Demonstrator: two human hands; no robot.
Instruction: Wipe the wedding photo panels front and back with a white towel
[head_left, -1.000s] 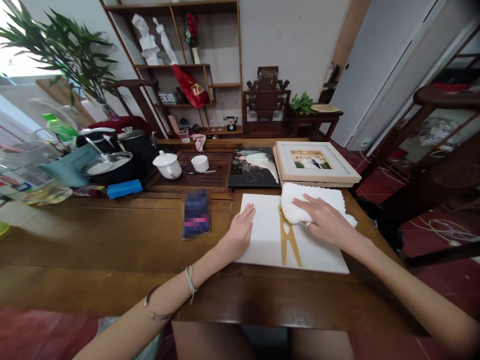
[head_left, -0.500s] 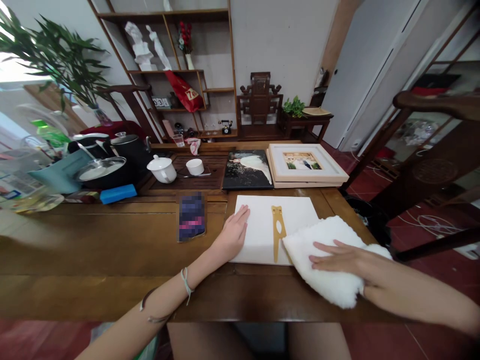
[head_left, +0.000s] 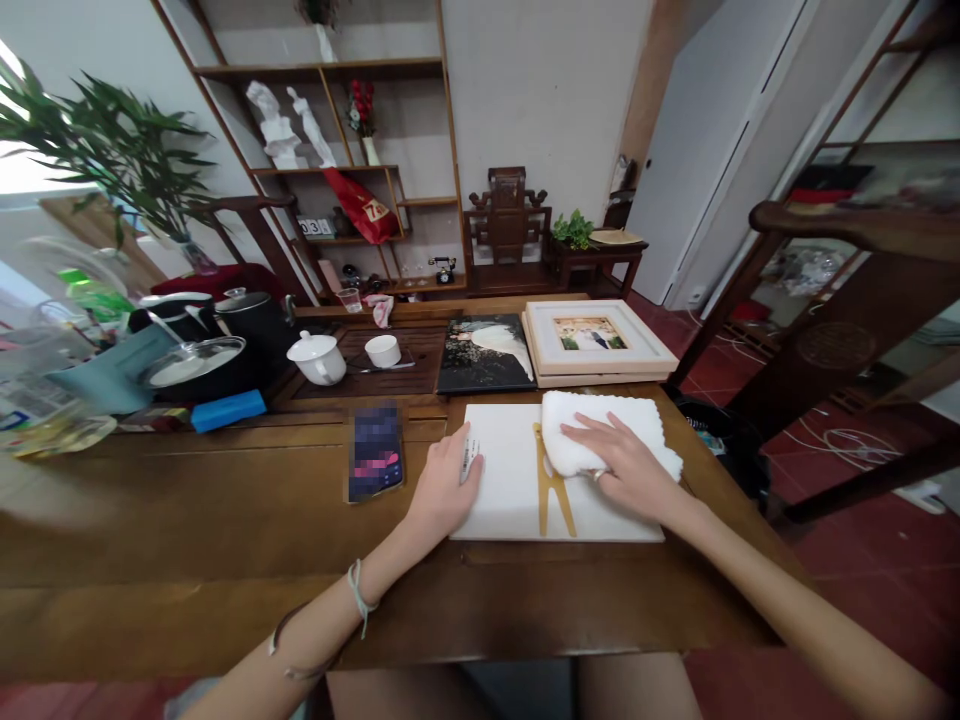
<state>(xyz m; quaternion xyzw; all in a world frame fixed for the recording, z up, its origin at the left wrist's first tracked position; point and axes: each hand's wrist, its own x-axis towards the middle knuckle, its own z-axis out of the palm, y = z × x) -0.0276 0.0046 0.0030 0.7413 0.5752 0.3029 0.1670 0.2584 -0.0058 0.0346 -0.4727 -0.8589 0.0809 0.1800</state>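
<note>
A flat white panel (head_left: pixel 502 500), with a printed barcode label near its left edge, lies on the wooden table in front of me. On it shows a tan flat piece (head_left: pixel 546 490) with two splayed legs and a hole, its right side partly covered. My left hand (head_left: pixel 448 482) rests at the panel's left edge, fingers stretched out flat and holding nothing. Over the panel's upper right lies a fluffy white cloth (head_left: pixel 651 440). My right hand (head_left: pixel 626 462) presses down on this cloth, fingers spread, with a ring visible near its lower side.
Beyond the panel lie a black picture (head_left: pixel 484 370) and stacked pale frames (head_left: pixel 600 368). A phone (head_left: pixel 375 455) with a blurred screen is left of my left hand. Further left are a lidded white cup (head_left: pixel 316 358), small white bowl (head_left: pixel 383 350), blue block (head_left: pixel 229 410) and pan (head_left: pixel 196 370).
My right hand and the cloth have moved up and left, from the panel's lower right corner to its upper right. Both legs of the tan piece now show. My left hand stays at the left edge.
</note>
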